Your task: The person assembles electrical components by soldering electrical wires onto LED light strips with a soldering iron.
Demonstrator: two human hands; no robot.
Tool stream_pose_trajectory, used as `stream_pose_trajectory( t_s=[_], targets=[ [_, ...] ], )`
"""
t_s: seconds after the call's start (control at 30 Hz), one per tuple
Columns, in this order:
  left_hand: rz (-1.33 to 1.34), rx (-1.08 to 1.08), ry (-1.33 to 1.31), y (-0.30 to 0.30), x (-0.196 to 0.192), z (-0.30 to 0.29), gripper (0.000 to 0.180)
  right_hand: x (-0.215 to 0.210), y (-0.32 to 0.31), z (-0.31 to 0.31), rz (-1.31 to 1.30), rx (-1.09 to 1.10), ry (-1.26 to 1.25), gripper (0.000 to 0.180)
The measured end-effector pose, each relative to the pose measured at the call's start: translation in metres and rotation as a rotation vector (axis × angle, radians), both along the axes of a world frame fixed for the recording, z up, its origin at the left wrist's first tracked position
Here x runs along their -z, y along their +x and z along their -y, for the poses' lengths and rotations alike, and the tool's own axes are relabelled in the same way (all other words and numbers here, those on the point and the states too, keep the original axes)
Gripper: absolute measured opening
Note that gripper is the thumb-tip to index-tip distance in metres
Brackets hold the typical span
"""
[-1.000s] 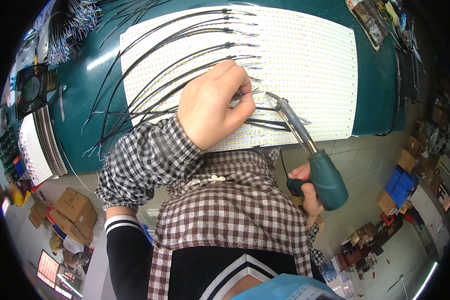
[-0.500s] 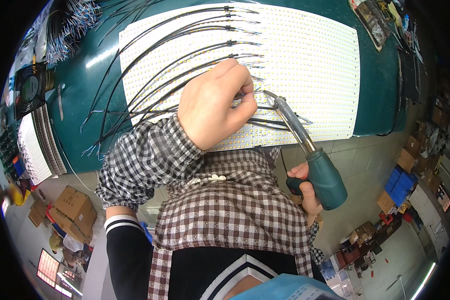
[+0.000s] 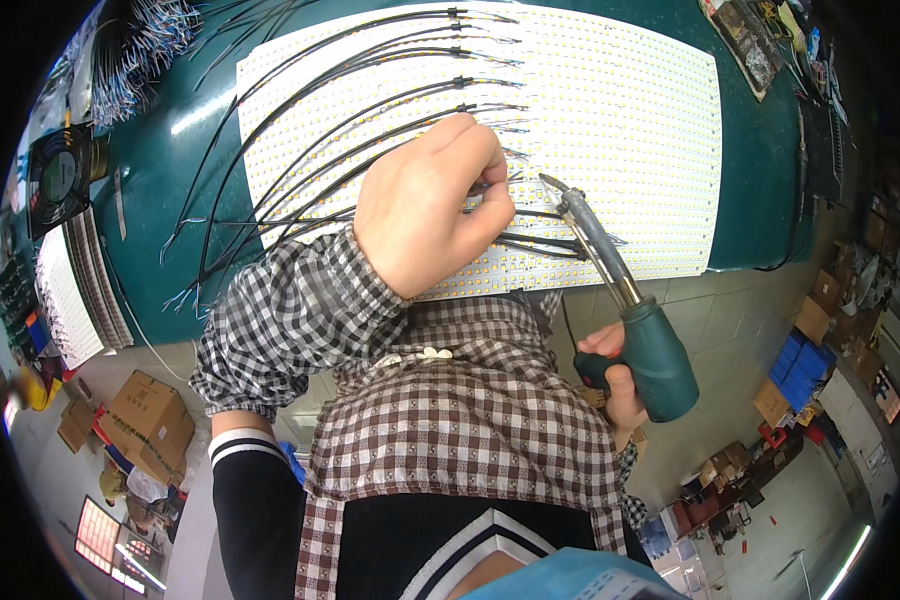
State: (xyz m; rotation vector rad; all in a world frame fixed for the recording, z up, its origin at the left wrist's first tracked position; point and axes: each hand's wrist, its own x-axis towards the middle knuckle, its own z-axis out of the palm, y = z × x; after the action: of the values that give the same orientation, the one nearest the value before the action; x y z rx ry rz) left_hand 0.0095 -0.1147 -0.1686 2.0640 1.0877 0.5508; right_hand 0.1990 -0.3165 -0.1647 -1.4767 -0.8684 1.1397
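Note:
My left hand (image 3: 432, 205) is closed in a pinch above a white LED board (image 3: 630, 130), on a thin black cable whose wire ends poke out by the fingertips. My right hand (image 3: 615, 378) grips a green soldering gun (image 3: 660, 362) by its handle, at the board's near edge. Its metal barrel slants up to the left, and the tip (image 3: 547, 182) stands a little right of my left fingers, apart from the wires. Several black cables (image 3: 345, 82) with bared coloured ends run in a row across the board's left half. My left palm hides part of them.
The board lies on a green tabletop (image 3: 160, 180). A small black fan (image 3: 62, 172) and stacked white boards (image 3: 75, 290) are at the left, below a bundle of cut wires (image 3: 145, 55). A dirty flat block (image 3: 740, 45) lies at the far right. Cardboard boxes (image 3: 148, 420) stand on the floor.
The soldering gun has shifted slightly right, so its tip has drawn away from the wires at my left fingertips. My left hand has stayed in place.

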Motion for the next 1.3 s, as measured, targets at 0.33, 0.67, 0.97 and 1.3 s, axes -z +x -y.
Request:
stream_pose_trajectory(
  t_s=[0.33, 0.67, 0.97, 1.3],
  targets=[
    [0.016, -0.007, 0.009, 0.001, 0.001, -0.001, 0.012, 0.0, -0.001, -0.004, 0.019, 0.043, 0.015, 0.048],
    [0.032, 0.025, -0.075, 0.005, -0.007, -0.004, 0.009, 0.002, 0.001, -0.004, 0.064, 0.094, 0.031, 0.055],
    [-0.012, 0.102, -0.087, 0.003, -0.004, -0.011, 0.009, -0.001, 0.002, -0.002, 0.023, 0.063, 0.018, 0.048],
    [-0.021, 0.09, -0.043, 0.004, -0.003, -0.009, 0.009, 0.001, 0.001, 0.0, -0.027, 0.046, -0.026, 0.042]
  ],
)
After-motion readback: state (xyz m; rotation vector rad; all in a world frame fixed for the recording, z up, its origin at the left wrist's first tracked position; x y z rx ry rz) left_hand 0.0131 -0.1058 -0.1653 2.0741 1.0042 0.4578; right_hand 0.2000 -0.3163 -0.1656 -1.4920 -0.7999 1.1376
